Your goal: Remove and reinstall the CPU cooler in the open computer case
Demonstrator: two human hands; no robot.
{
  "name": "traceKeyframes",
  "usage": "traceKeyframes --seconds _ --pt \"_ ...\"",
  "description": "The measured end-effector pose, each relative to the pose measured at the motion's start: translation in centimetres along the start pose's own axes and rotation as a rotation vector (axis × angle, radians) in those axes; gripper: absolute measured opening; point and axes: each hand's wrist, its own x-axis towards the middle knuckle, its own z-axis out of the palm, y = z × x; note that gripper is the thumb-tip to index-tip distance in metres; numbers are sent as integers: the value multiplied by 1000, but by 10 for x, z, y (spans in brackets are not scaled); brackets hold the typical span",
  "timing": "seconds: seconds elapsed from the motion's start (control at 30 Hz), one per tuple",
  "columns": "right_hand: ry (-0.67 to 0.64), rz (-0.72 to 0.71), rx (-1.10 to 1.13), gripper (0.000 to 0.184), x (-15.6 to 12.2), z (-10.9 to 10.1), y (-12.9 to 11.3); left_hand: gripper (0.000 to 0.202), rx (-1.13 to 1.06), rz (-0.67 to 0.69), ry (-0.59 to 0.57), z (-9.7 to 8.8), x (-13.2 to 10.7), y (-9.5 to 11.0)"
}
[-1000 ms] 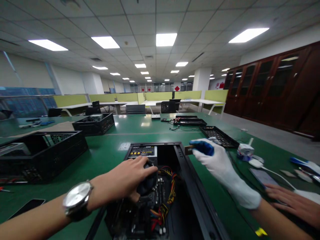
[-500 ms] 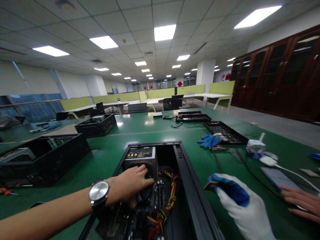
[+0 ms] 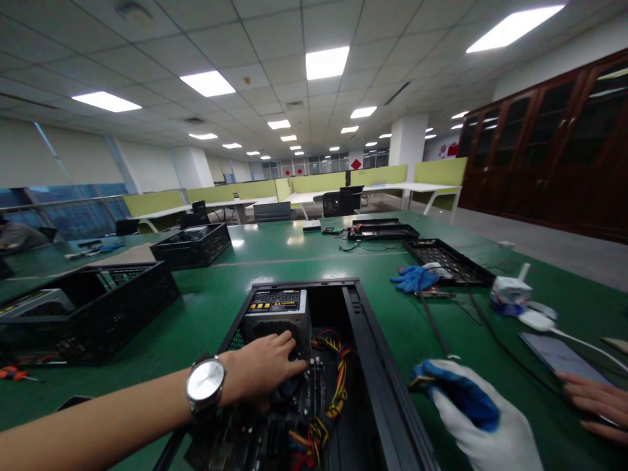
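A watch-wearing worker reaches bare-fingered into an open desktop computer case (image 3: 387, 386) on a green-topped workbench (image 3: 206, 307), the left hand (image 3: 262, 366) lowered over a dark, rounded component (image 3: 287, 392), apparently a cooler or fan, just in front of the labelled power supply (image 3: 277, 311). The case lies with its open side up, a position that seems chosen to leave the motherboard (image 3: 235, 448) within reach from above, while the red, yellow and black cable bundle (image 3: 338, 392) curves along the component's right, leaving that spot free. The right hand (image 3: 478, 409), in a white glove with blue-coated fingers, pinches a small flat piece (image 3: 420, 381) by its end outside the case's right wall; the hold looks meant to keep most of the palm off it, though the piece is too small to identify. The left forearm runs in from the lower left, nearly level, wristwatch (image 3: 205, 384) face up, palm down and fingers angled ahead; whether they grip the component or merely rest on it cannot be told, as the hand hides the contact. The right wrist rises from the bottom edge, thumb and fingers curled toward the case. At far right, another person's hand (image 3: 596, 402) lies at a smartphone (image 3: 554, 353).
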Motion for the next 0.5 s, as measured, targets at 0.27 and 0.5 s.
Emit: traceKeyframes --seconds 0.27,0.5 --pt "19 -57 88 23 -1 13 -31 98 -32 -32 -13 23 3 0" --pt "37 -26 67 24 -2 13 -29 97 -75 -97 59 31 -18 0"
